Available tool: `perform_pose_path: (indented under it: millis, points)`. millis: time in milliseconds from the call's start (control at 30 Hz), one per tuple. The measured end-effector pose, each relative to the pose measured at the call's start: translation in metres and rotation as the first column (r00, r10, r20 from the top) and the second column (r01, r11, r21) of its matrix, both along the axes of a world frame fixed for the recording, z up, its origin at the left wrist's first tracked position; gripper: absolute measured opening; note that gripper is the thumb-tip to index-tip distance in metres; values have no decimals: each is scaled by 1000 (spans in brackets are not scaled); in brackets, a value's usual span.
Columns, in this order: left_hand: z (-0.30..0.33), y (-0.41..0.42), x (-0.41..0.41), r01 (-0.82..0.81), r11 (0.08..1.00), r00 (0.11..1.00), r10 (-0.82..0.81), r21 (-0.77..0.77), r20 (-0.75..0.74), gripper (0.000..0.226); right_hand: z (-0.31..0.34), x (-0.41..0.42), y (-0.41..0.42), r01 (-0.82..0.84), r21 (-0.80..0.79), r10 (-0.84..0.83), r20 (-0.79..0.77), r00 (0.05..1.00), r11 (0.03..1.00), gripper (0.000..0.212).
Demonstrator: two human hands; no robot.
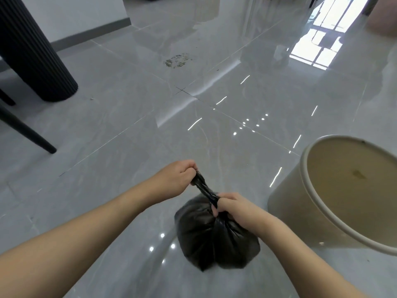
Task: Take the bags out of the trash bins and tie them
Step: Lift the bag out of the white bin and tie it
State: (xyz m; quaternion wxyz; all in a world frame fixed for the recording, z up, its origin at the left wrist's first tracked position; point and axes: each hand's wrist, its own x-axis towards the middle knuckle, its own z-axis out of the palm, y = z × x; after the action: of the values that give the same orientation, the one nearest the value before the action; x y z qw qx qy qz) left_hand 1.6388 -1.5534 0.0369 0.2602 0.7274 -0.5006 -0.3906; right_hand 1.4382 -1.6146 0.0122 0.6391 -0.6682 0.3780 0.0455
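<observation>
We were at the tying step: our left hand (pixel 175 179) pinched the twisted neck's end, our right hand (pixel 233 208) clamped its base, the black bag (pixel 212 237) hung below, and the next move probably needed a loop.

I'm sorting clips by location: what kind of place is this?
Probably a home's dining or living area: glossy grey tiled floor, a dark fluted table base beside a chair leg, and a small cream trash bin.
</observation>
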Motion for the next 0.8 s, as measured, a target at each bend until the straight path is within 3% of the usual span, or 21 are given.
perform_pose_path:
  millis: [133, 233, 300, 467, 700, 800]
  points:
    - [-3, -13, -14, -104, 994, 952, 106, 20, -288, 22, 17, 5, -5, -135, -88, 120, -150, 981, 987, 15]
    - [-7, -15, -22, -160, 984, 866, 177, 77, -467, 22, 23, 4, -5, -199, -343, 138, -192, 972, 918, 23]
    - [-9, -12, -25, -179, 975, 817, 223, 133, -533, 20, 24, 1, -3, -153, -488, 99, -135, 986, 859, 24]
    - [-9, -5, -28, -168, 969, 805, 240, 179, -542, 17, 18, -11, 4, 47, -667, 6, 77, 997, 743, 23]
    - [-4, -2, -27, -126, 967, 768, 236, 220, -595, 18, 10, -10, 1, 93, -757, -79, 55, 995, 646, 23]
    - [-6, -1, -22, -144, 964, 774, 250, 223, -582, 20, 9, -9, 0, 18, -830, -101, -46, 994, 557, 29]
